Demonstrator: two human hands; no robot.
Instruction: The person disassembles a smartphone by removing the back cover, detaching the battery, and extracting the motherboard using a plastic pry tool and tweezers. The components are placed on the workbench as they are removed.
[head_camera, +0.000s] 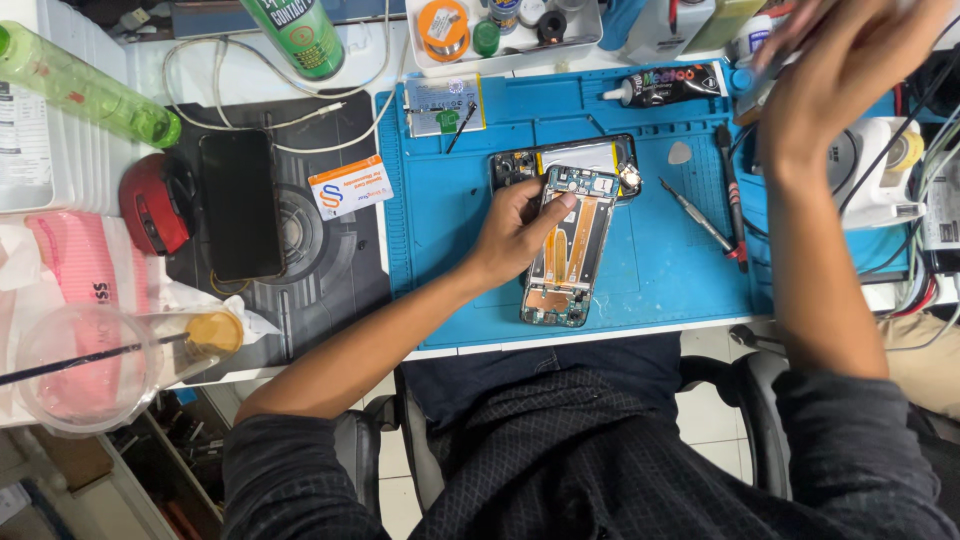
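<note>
My left hand (515, 228) rests on an opened phone frame (572, 250) with orange flex cables, thumb across its upper part, pinning it on the blue work mat (660, 280). A second opened phone body (590, 155) lies just behind it. My right hand (845, 70) is raised at the far right, blurred, fingers spread over a small blue-capped object (745, 85) at the mat's back corner; whether it holds anything is unclear.
A screwdriver (700, 220), red-tipped tweezers (733, 200) and a black glue tube (665, 85) lie on the mat. A black phone (240, 205), red mouse (155, 203), green bottle (85, 90), spray can (300, 35), parts tray (500, 35) and plastic cup (85, 365) stand left.
</note>
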